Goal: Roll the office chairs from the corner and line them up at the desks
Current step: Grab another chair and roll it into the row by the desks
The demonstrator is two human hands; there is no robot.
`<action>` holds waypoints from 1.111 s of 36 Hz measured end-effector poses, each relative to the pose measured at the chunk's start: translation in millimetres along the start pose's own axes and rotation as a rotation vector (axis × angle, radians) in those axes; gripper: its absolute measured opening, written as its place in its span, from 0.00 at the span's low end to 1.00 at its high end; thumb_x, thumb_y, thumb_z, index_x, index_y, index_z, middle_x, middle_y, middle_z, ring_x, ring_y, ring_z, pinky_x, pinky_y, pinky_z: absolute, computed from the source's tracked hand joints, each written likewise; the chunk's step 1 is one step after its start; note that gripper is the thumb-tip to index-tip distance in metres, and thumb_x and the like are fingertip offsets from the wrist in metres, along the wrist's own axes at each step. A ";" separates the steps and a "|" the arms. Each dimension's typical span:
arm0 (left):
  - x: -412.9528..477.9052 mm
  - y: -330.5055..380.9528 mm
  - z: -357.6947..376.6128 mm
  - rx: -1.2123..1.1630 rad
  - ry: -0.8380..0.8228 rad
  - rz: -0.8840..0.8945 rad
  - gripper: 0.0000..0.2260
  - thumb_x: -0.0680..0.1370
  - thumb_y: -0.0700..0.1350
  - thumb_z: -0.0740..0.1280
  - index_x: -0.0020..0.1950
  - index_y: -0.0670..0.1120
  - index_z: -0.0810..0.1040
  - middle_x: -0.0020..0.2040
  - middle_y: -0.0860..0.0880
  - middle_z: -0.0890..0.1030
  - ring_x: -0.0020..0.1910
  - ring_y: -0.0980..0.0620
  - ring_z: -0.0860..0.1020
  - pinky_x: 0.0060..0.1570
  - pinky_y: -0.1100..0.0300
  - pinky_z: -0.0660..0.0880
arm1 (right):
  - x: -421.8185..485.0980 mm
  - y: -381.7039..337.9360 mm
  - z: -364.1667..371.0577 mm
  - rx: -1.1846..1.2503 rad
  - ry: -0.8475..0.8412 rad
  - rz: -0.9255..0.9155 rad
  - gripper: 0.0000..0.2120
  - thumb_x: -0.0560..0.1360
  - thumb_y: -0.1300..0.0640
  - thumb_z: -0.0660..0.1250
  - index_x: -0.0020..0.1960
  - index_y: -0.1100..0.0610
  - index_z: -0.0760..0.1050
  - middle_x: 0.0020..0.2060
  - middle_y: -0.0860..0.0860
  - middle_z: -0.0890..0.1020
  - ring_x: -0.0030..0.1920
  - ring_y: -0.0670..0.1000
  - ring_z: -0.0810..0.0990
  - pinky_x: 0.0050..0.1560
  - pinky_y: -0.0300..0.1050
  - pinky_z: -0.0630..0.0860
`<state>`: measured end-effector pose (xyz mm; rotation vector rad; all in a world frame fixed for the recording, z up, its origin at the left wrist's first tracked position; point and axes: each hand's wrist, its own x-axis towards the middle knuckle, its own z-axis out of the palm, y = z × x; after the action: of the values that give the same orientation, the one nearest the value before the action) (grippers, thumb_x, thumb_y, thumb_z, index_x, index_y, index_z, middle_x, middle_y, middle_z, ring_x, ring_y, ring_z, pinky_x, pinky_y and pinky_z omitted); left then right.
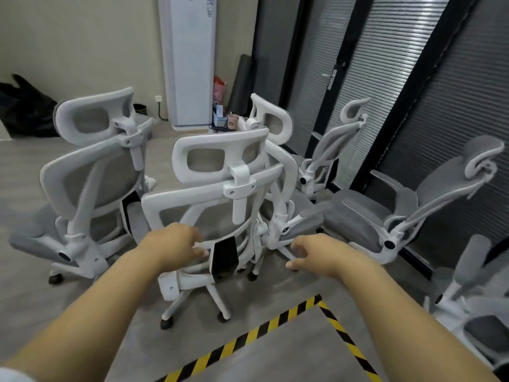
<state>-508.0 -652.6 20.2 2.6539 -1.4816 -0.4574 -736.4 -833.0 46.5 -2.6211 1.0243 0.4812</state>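
Head view: both bare arms stretch out toward the nearest chair (220, 194), which stands with its white back frame turned to the person, on the grey floor (33, 285) in the middle of the cluster. The left hand (176, 244) is at the chair's lower back frame, fingers loose and half-spread. It's blurred, so contact cannot be told. The right hand (311, 255) hovers just right of the same chair, fingers loosely curled, holding nothing. Another chair (91, 175) stands just to the left, a reclined one (413, 205) to the right by the blind-covered glass wall (440, 92). Yellow-and-black tape (275, 323) runs across the floor below the hands. A tall white unit (190, 59) stands in the corner.
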 end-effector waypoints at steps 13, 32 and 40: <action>125.8 -9.7 -5.5 -0.002 0.361 0.046 0.25 0.76 0.57 0.63 0.71 0.51 0.66 0.69 0.51 0.67 0.67 0.50 0.64 0.64 0.57 0.65 | 158.3 15.8 -42.9 -0.043 0.336 -0.200 0.17 0.76 0.47 0.62 0.62 0.53 0.71 0.59 0.49 0.74 0.57 0.53 0.73 0.54 0.49 0.73; 183.0 -31.9 8.5 -0.065 0.484 -0.087 0.23 0.68 0.62 0.58 0.45 0.45 0.82 0.42 0.48 0.83 0.38 0.45 0.81 0.37 0.53 0.78 | 307.7 33.4 -71.2 -0.115 0.366 -0.354 0.24 0.78 0.49 0.61 0.72 0.51 0.62 0.70 0.48 0.66 0.71 0.51 0.60 0.66 0.47 0.65; 173.2 -46.8 11.3 -0.145 0.494 -0.021 0.24 0.67 0.65 0.59 0.43 0.47 0.83 0.39 0.50 0.83 0.36 0.46 0.81 0.32 0.56 0.77 | 287.4 20.5 -53.6 -0.064 0.440 -0.250 0.22 0.77 0.52 0.64 0.70 0.53 0.67 0.68 0.49 0.70 0.69 0.52 0.64 0.62 0.48 0.68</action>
<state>-387.7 -772.4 -38.8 2.4272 -1.2166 0.0896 -540.9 -1039.5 -24.2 -2.9303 0.7816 -0.1298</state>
